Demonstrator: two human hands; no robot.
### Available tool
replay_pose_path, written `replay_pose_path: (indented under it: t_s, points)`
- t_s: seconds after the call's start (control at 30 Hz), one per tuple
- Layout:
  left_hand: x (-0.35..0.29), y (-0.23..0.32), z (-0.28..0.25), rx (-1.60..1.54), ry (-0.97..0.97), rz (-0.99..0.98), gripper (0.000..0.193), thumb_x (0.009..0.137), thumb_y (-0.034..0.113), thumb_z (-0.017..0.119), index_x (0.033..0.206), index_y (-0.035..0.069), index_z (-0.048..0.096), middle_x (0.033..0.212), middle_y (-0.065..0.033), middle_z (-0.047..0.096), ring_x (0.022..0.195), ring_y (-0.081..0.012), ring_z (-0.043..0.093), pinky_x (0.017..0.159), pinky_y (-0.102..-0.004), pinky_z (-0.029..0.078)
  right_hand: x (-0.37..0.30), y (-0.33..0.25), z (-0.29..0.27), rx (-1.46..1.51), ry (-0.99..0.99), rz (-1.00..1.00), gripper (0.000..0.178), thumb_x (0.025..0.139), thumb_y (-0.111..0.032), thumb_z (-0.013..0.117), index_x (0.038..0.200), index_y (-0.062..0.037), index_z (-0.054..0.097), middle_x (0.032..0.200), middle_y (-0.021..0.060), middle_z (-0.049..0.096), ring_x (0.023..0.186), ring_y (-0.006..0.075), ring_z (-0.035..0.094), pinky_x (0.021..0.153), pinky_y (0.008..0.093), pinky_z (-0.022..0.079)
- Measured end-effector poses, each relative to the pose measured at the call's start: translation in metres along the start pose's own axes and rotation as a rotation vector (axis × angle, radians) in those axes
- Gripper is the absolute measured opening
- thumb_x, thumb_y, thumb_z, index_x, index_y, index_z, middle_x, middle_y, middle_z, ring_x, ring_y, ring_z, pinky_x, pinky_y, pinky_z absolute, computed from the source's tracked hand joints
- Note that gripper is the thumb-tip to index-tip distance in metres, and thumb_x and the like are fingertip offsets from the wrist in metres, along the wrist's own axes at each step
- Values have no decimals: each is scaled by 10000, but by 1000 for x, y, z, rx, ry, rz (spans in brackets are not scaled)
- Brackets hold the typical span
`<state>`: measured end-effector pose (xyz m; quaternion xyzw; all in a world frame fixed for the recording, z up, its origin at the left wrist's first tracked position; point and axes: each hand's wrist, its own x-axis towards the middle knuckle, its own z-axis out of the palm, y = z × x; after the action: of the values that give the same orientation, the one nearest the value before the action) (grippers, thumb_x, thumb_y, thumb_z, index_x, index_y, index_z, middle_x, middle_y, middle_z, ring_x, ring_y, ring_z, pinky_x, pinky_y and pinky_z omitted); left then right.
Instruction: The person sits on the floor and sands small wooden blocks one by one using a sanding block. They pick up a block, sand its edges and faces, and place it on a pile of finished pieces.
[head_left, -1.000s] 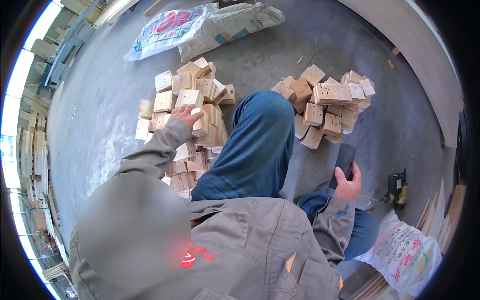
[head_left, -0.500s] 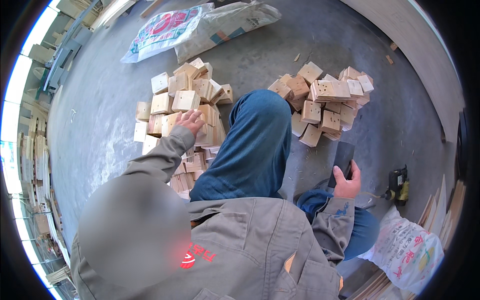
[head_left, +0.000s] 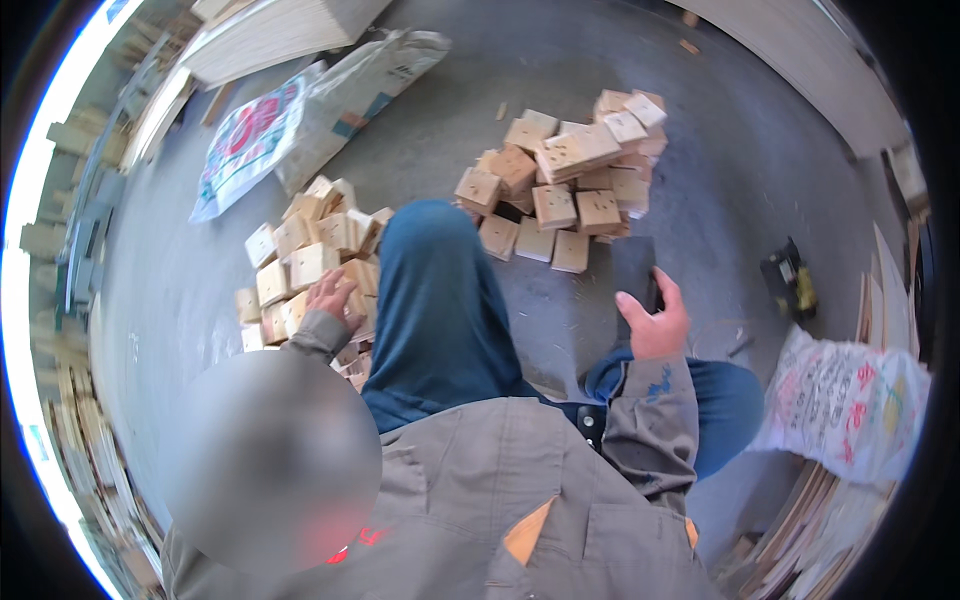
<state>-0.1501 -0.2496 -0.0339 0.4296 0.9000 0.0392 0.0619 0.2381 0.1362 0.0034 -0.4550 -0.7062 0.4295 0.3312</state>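
Gripped a dark slab [head_left: 632, 268] in the right hand [head_left: 662, 320], just this side of the right heap [head_left: 572, 158]. Spread the left hand [head_left: 335, 297] loosely over the left heap [head_left: 310, 264], perhaps touching. Had both heaps well inside the right edge of the floor [head_left: 725, 190]; could not tell handled blocks [head_left: 599, 212] from untouched ones.

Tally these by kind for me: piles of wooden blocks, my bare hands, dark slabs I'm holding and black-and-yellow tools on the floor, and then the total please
Wooden block piles: 2, left pile and right pile
Hands: 2, left hand and right hand
Dark slab: 1
Black-and-yellow tool: 1
Total: 6
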Motion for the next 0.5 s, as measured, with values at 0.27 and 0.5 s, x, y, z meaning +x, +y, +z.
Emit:
replay_pose_path:
  t_s: [0.27, 0.5]
  points:
    - [113, -17, -38, -98, 288, 138, 578, 743, 286, 833, 1265, 81, 691, 1469, -225, 545, 1366, -410, 509, 1123, -482, 438, 1, 0, -7, 24, 40, 26, 666, 755, -193, 868, 1328, 35, 618, 1304, 216, 650, 1204, 331, 634, 1043, 404, 499]
    - [238, 33, -106, -132, 384, 323, 604, 718, 233, 833, 1276, 57, 680, 1418, -217, 579, 1316, -389, 553, 1100, -451, 466, 5, -6, -11, 8, 70, 38, 676, 752, -205, 866, 1327, 45, 614, 1295, 223, 651, 1192, 340, 638, 1037, 410, 502]
